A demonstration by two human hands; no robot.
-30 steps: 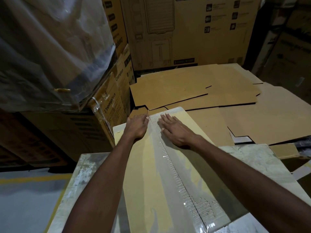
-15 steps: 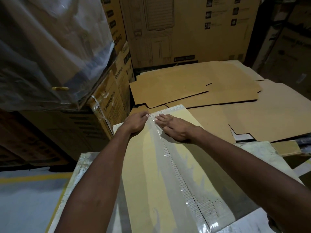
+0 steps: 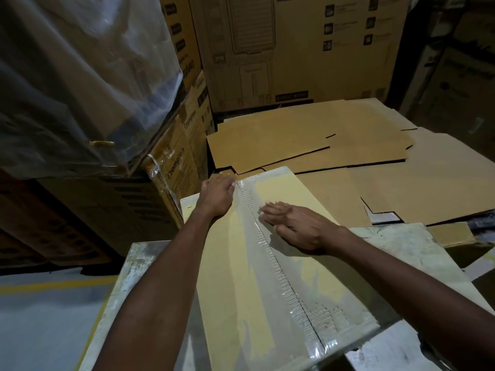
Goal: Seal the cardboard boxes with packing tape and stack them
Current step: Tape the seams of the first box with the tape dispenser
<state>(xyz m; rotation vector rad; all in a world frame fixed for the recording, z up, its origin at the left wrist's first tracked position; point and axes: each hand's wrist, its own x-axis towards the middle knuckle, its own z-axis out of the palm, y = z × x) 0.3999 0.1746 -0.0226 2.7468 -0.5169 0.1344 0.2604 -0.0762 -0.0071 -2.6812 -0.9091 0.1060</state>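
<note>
Right hand (image 3: 297, 228) slid nearer, fingers (image 3: 270, 210) flat on tape (image 3: 267, 277) running away; left hand (image 3: 217, 196) grips box (image 3: 218, 263).

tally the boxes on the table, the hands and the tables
box: 1
left hand, right hand: 2
table: 1
total: 4

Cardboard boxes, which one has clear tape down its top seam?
The pale box on the table under the left hand and right hand: clear tape runs along its centre seam. The printed cartons stand stacked behind, and the brown sheets lie flat.
</note>
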